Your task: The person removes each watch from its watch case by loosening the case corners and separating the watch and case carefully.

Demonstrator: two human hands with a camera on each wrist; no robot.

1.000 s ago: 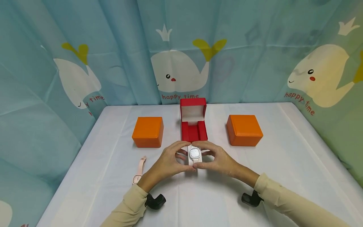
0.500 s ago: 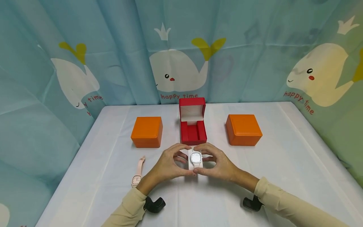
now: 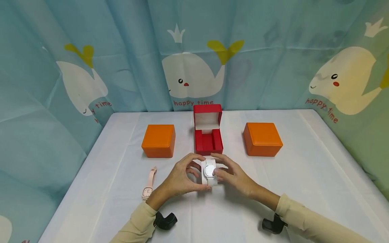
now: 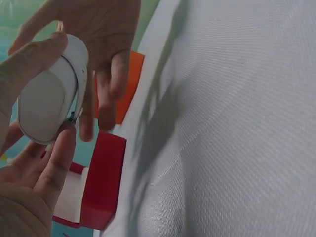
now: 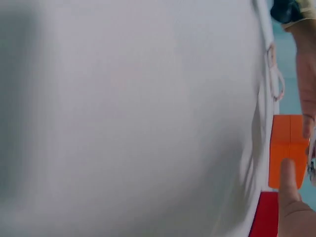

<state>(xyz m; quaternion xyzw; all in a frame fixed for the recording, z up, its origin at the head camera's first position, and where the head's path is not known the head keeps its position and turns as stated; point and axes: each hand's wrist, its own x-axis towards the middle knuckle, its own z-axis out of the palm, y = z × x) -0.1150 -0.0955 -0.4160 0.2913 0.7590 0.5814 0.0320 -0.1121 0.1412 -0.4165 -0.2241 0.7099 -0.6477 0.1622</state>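
Observation:
A white watch [image 3: 209,170] is wrapped around a white watch cushion [image 4: 42,106], held up in front of the open red watch box. My left hand [image 3: 182,177] grips the cushion by its two ends, thumb at the near end and fingers at the far end. On the other side, my right hand [image 3: 235,177] has its fingers extended close beside the cushion; its thumb overlaps the watch face's edge in the head view. The left wrist view shows those right fingers [image 4: 103,89] hanging straight behind the watch. The red box [image 3: 207,108] has its lid raised and a bare middle slot.
Closed orange boxes stand on either side of the red one, at left [image 3: 158,136] and right [image 3: 262,135]. A pink watch [image 3: 147,192] lies on the white-covered table [image 3: 121,162] beside my left forearm. A whale-print curtain [image 3: 133,67] hangs behind and at the sides.
Both hands have brought the watch and cushion slightly nearer to me. My right hand has loosened from the near end, its thumb moving up beside the watch face, while my left keeps its hold.

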